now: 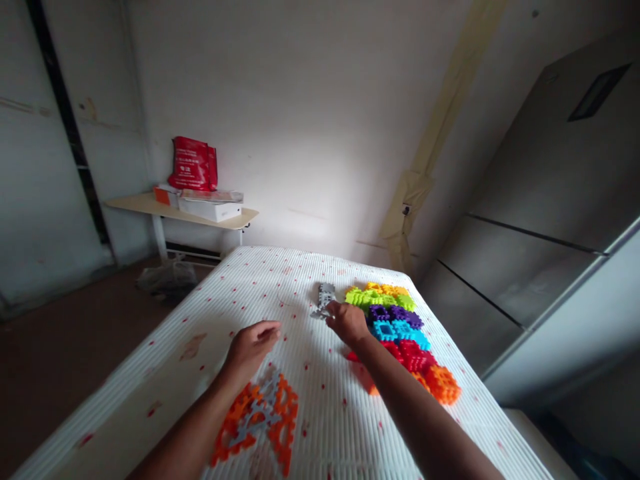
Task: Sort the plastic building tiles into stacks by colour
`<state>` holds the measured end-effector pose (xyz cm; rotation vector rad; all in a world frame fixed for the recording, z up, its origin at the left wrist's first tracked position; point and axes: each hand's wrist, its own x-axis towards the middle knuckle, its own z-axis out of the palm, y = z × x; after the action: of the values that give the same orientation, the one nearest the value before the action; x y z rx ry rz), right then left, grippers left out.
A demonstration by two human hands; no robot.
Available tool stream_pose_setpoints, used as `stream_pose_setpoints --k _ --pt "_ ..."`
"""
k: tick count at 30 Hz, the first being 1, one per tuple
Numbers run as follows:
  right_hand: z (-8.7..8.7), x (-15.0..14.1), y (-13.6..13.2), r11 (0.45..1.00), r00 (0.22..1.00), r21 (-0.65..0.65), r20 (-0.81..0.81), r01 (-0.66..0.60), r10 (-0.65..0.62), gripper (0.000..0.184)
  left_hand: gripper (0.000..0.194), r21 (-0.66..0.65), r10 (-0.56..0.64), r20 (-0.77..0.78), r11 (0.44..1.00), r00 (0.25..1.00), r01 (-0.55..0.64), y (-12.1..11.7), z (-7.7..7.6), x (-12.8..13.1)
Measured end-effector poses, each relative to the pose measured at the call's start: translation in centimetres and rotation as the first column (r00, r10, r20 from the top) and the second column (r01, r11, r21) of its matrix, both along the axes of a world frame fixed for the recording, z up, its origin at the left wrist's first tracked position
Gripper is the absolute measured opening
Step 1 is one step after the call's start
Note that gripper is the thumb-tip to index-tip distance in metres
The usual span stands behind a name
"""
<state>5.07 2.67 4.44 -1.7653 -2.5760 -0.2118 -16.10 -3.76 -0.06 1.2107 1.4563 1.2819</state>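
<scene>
My right hand point(349, 323) reaches across the bed-like padded surface, its fingers closed on the edge of a grey interlocking plastic piece point(320, 312). Just behind it lies another grey piece point(327, 292). Nothing shows in my left hand point(254, 341), which hovers with loosely curved, outstretched fingers. Below it is a flat arrangement of orange pieces point(284, 417) joined with grey-blue pieces point(260, 410), partly hidden by my left forearm. Beside my right hand are rows of pieces: yellow point(387, 289), lime green point(367, 299), purple point(397, 315), light blue point(403, 331), red point(414, 355) and orange point(444, 385).
A white ribbed cover with red spots point(300, 267) spreads under everything. Against the wall stands a small table point(135, 203) with a red bag point(194, 165) and a white box point(210, 209). A large grey cabinet-like appliance point(540, 200) rises at the right.
</scene>
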Motion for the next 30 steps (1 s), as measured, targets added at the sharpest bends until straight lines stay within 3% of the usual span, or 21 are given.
stream_pose_setpoints --k 4,12,30 --pt "-0.9 0.0 1.8 0.999 0.998 -0.009 0.025 0.054 -0.054 0.024 0.036 0.063 0.032 -0.082 0.998 0.996 -0.026 0.1 -0.2 -0.5" --pt "-2.6 -0.4 2.6 0.996 0.995 -0.026 0.063 0.080 -0.078 0.022 0.032 0.104 0.047 -0.133 0.994 0.990 -0.034 0.3 -0.9 -0.6" --pt "-2.6 -1.3 3.3 0.997 0.991 -0.051 0.124 0.058 -0.052 0.023 0.035 0.114 0.055 -0.172 0.993 0.984 -0.036 0.8 -2.1 -0.6"
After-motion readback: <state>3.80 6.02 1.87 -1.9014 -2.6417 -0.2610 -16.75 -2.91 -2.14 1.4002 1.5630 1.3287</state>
